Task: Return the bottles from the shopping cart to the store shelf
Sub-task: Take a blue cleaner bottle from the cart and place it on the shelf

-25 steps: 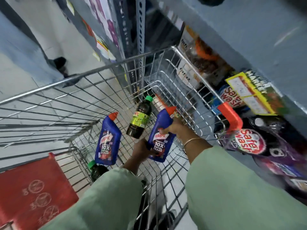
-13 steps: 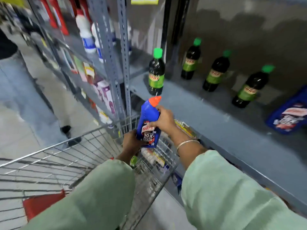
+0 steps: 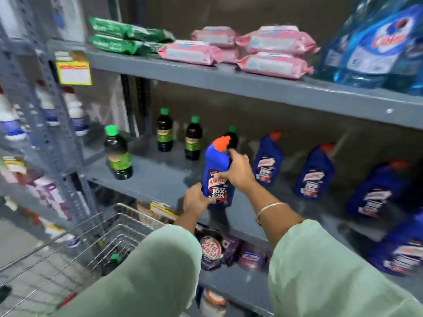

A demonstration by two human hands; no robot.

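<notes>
I hold a blue Harpic bottle (image 3: 217, 173) with an orange cap upright over the grey middle shelf (image 3: 158, 181). My left hand (image 3: 195, 200) grips its base. My right hand (image 3: 237, 171) wraps its upper body. Whether its base touches the shelf I cannot tell. Several matching blue bottles (image 3: 314, 172) stand to the right on the same shelf. Dark bottles with green caps (image 3: 117, 153) stand to the left and behind. The wire shopping cart (image 3: 75, 248) is at the lower left, and a green-capped bottle (image 3: 113, 260) lies in it.
The upper shelf (image 3: 251, 86) carries green and pink packs and blue refill pouches (image 3: 375, 46). A grey upright post (image 3: 49, 110) stands at the left, with white bottles behind it. Purple pouches (image 3: 219, 250) fill the shelf below.
Both hands have lifted the blue bottle out of the cart and carried it up and forward over the middle shelf. The view has swung up from the cart to the shelves.
</notes>
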